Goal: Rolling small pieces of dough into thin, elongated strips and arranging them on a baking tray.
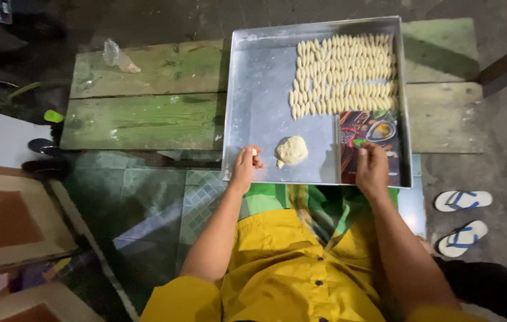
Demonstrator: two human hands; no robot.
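Two weathered green planks form the low table (146, 95) that carries a big square metal tray (253, 89), its near edge jutting over the person's lap. Most of the tray's left half is bare metal. Its far right corner is packed with several tidy rows of small shaped dough pieces (343, 74), lying side by side and touching. Just below those rows, in the near right corner, lies a colourful printed sheet (379, 134) showing spices.

Near the middle of the tray's front edge sits a pale lump of dough (291, 149), well apart from the finished rows. As a judgement, much of the shaping is done, yet the lump that remains could give quite a few more pieces, and there is plenty of bare tray to take them.

At the tray's near edge, just left of the lump, the left hand (244, 167) has its grip pinched together on a small bit of dough (254, 152). On the lower part of the printed sheet rests the right hand (371, 167), fingers curled downward; whether its grip clamps anything I cannot tell.

Off to the right, on the grey floor, lies a pair of white sandals with blue straps (462, 220). A crumpled clear plastic bag (115, 55) lies on the far plank.
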